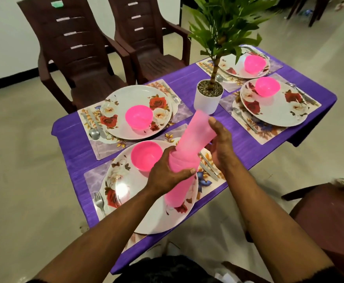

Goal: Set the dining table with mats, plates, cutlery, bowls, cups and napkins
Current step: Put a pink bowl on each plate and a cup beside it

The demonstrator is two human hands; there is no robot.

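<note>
Above the near plate (126,205) my left hand (167,170) grips a stack of pink translucent cups (179,188). My right hand (220,144) holds the top pink cup (197,133), which sticks partly out of the stack at a tilt. The purple table (187,82) carries several floral mats, each with a floral plate and a pink bowl: near bowl (145,155), left bowl (139,119), right bowl (267,86), far bowl (254,63). Forks, spoons and knives lie beside the plates, such as a spoon (94,133) and a fork (99,203).
A white pot (208,101) with a tall green plant stands at the table's middle. Two dark brown plastic chairs (81,58) stand behind the table on the left. Another brown chair (326,217) is close on my right.
</note>
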